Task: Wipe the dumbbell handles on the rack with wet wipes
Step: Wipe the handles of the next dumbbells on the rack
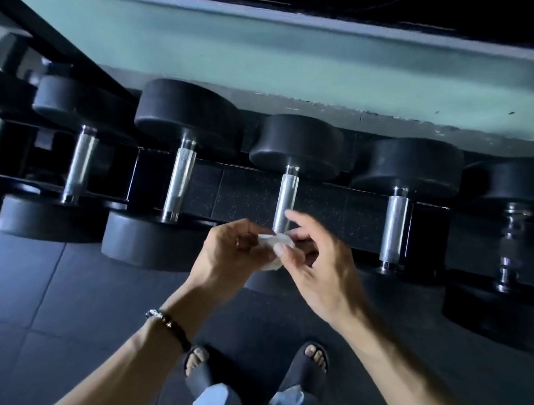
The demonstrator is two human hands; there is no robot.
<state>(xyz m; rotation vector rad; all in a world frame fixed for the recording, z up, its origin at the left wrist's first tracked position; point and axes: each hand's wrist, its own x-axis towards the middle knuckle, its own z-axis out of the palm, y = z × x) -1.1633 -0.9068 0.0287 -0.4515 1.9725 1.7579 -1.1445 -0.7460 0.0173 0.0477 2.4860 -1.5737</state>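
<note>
Looking down from my head camera, I hold a crumpled white wet wipe (274, 248) between my two hands, which are close together just in front of the rack (335, 204). My left hand (232, 255) curls around the wipe's left side, a ring on one finger and a beaded bracelet (167, 323) on the wrist. My right hand (315, 264) pinches the wipe's right side with thumb and fingertips, the index finger lifted and pointing toward the rack.

The wipe sits directly in front of the near end of the middle dumbbell handle (285, 200), a knurled silver bar; I cannot tell whether it touches the metal. That handle belongs to a black round-headed dumbbell (298, 146) lying across the rack, far head toward the pale green wall (294, 67). To its left lie two more dumbbells, with handles (180, 181) and (79, 162); to its right another straight handle (393, 228) and, at the far right edge of the rack, a ridged one (512, 244).

Below my hands, my feet in dark slide sandals (307, 367) stand on dark rubber floor tiles (74, 301).
</note>
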